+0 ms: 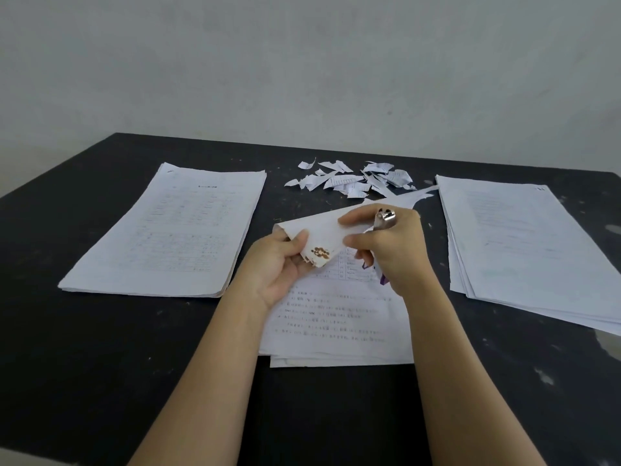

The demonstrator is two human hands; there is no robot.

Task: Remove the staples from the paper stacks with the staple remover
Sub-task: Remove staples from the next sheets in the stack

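In the middle of the dark surface (100,364), on the near side, both hands are busy at the middle stack (336,331) of paper. The left hand (280,267) grips the lifted corner (322,227) of the top sheets with the thumb on top. The corner is bent back, so brown rust marks (320,253) show on it. The right hand (391,253) pinches the same corner from the right side between thumb and forefinger. Its other fingers are curled round the staple remover (385,219). The metal head of the tool sticks out above the knuckles, and a purple piece shows below the palm. The rest of the middle stack lies flat under both hands, printed side up. Farther back lies a heap of torn paper scraps (353,179). At the left lies a second stack (168,230), tidy and well apart from the middle one. At the right lies a third stack (524,243), its sheets fanned out a little. Behind the surface stands a plain grey wall (302,62).
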